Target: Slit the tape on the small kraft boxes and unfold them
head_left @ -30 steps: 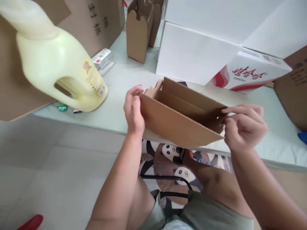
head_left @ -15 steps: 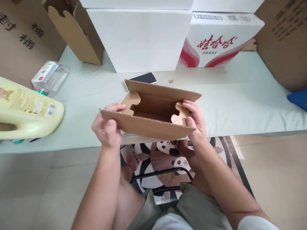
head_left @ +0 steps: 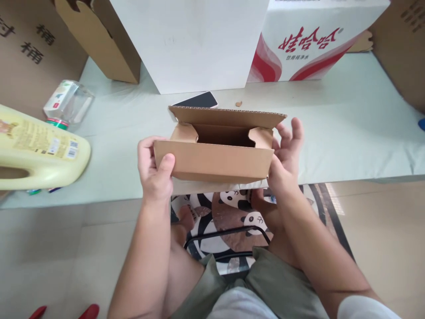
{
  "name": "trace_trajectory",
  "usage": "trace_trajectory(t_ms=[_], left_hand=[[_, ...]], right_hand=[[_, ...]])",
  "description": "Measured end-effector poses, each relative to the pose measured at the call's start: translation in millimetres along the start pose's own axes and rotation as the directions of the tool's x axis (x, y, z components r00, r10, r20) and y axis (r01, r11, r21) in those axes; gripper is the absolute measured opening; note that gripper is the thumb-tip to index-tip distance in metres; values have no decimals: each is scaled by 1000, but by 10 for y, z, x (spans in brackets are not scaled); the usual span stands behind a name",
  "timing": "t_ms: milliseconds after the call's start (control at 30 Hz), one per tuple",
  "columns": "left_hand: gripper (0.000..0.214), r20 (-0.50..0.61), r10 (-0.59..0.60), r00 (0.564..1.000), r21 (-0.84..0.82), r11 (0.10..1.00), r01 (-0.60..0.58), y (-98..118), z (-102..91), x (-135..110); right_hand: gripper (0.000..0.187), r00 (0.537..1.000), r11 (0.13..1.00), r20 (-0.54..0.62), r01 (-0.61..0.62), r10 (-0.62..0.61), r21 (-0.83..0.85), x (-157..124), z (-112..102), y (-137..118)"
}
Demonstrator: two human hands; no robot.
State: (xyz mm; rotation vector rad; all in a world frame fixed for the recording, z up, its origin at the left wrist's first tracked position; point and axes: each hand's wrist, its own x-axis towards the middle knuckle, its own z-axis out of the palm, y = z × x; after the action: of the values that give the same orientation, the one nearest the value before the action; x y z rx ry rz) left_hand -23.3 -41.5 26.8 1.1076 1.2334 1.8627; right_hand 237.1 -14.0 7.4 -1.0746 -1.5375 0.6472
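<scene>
Item under handling: cardboard box (head_left: 215, 159), held between both hands above the near edge of the table (head_left: 332, 133) — top open, two end flaps folded inward. Left hand (head_left: 154, 170) is clamped on its left end, thumb on the front panel. Right hand (head_left: 285, 153) is pressed against the right end, fingers spread. Yellow jug (head_left: 40, 150) lies on its side, well apart to the left.

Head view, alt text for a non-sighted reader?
A cardboard box, top open, is held at the edge of the table: left hand grips its left end, right hand rests open against its right end. A yellow jug lies left; a phone sits behind.
</scene>
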Motion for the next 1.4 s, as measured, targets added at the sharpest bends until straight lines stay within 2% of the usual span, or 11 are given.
trace_trajectory(t_ms=[100, 200, 267, 333, 400, 500, 800, 900, 1167, 1300, 1400], left_hand=[[51, 84, 52, 995, 28, 998, -54, -50, -65, 15], [62, 181, 93, 979, 38, 994, -101, -109, -121, 47], [59, 217, 90, 972, 59, 993, -105, -128, -137, 62], [53, 238, 96, 966, 89, 989, -120, -126, -136, 65], [45, 235, 87, 968, 129, 984, -119, -107, -124, 58], [36, 210, 65, 976, 159, 982, -100, -79, -103, 43], [37, 310, 205, 928, 122, 960, -253, -131, -117, 44], [30, 301, 201, 932, 160, 953, -257, -117, -98, 41], [27, 300, 209, 931, 323, 896, -305, -105, -122, 117], [26, 315, 236, 919, 306, 892, -334, -118, -152, 148], [24, 282, 228, 932, 313, 897, -313, -131, -162, 156]], right_hand=[[73, 1000, 1000, 25, -2, 2, -17, -25, 35, -29], [63, 1000, 998, 12, -13, 12, 65, -44, 77, -33], [53, 1000, 996, -4, -15, 16, 85, -50, 95, -21], [44, 1000, 1000, -13, -25, 25, 13, -59, 101, -1], [32, 999, 998, -15, -36, 35, -61, -70, 97, 21], [21, 999, 999, -31, -18, 17, -38, -86, 87, 47], [47, 998, 995, -27, -59, 57, -75, -105, 93, 37], [54, 998, 997, -13, -56, 55, -60, -126, 81, 36], [55, 995, 979, 9, -94, 94, 179, -100, 62, 58], [50, 998, 961, 23, -62, 58, 271, -76, 38, 114], [51, 990, 956, 11, -138, 140, 258, -80, 31, 188]])
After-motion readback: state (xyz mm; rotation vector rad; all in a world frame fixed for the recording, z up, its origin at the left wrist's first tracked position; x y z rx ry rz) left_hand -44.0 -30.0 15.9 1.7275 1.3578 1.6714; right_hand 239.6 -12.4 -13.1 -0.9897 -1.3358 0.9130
